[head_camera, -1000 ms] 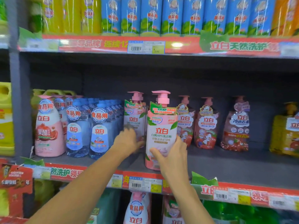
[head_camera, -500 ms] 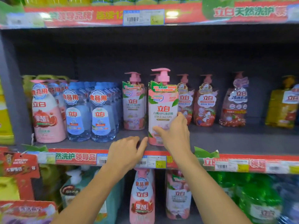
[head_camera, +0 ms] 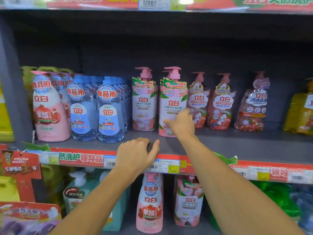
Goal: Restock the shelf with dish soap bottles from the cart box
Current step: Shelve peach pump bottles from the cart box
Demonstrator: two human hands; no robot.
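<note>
Dish soap bottle (head_camera: 171, 106) at frame centre is being gripped by the right hand (head_camera: 182, 123), apparently to seat it; left hand (head_camera: 136, 154), fingers loosely curled, is bracing on the shelf edge (head_camera: 81, 157).

The grey shelf (head_camera: 220, 146) is carrying upright bottles in a row: pink pomegranate bottles (head_camera: 49, 112) sitting at the left, clear blue bottles (head_camera: 94, 112) beside them, pink pump bottles (head_camera: 144, 106) standing mid-shelf, red pump bottles (head_camera: 221, 106) standing further right, yellow jugs (head_camera: 299, 112) last.

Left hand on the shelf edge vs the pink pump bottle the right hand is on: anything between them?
Head view: only bare grey shelf between the left hand at the front edge and the pink pump bottle, which the right hand touches.
</note>
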